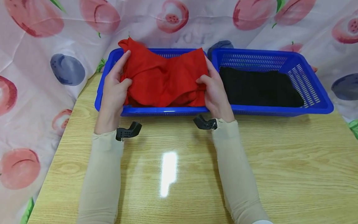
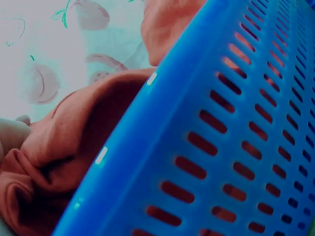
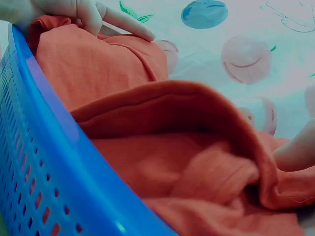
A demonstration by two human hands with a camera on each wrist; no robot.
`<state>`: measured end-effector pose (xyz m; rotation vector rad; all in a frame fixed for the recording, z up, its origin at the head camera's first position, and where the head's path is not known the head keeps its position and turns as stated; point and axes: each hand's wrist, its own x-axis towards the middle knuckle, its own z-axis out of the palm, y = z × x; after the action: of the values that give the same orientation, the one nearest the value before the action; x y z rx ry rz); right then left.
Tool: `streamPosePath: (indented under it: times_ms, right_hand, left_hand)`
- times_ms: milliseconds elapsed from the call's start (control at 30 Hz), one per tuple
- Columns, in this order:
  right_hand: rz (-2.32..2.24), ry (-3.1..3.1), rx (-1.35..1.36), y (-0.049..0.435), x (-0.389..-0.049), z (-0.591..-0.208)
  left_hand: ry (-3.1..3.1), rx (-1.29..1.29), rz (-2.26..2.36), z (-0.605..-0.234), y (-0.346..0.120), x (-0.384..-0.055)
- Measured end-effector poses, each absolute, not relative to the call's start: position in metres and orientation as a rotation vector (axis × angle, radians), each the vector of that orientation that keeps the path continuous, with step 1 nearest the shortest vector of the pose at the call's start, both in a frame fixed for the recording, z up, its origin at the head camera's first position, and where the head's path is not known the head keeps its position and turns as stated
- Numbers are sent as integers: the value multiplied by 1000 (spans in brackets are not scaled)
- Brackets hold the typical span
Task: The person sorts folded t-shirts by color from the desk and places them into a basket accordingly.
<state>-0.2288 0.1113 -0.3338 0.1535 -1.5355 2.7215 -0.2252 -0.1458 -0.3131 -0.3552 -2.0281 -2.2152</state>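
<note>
A folded piece of red clothing lies partly inside the left blue plastic basket, its upper corners standing above the back rim. My left hand grips its left end, thumb on top and fingers along the outer side. At the other end, my right hand holds the cloth the same way. Seen from the right wrist, the red fabric sags in a loose fold behind the basket's rim. In the left wrist view the slotted basket wall hides much of the cloth.
To the right stands a second blue basket holding folded black cloth. Both baskets sit at the back of a wooden table, before a fruit-patterned curtain. Black wrist cameras stick out inward from the sleeves.
</note>
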Motion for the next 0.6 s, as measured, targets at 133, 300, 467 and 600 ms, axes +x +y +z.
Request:
streamPosePath:
  times_ms: [133, 300, 467, 600]
  right_hand:
    - [2675, -1585, 157, 110, -230, -334]
    - [2642, -1669, 144, 107, -231, -334]
    - [2653, -1733, 143, 106, -231, -334]
    - [2633, -1761, 91, 105, -232, -334]
  left_hand:
    - [-2123, -282, -2147, -312, -148, -224]
    - [-2278, -207, -2044, -312, -148, -223]
    - [-2381, -178, -1950, -313, -147, -224]
    - [-2414, -166, -1928, -312, -147, -224]
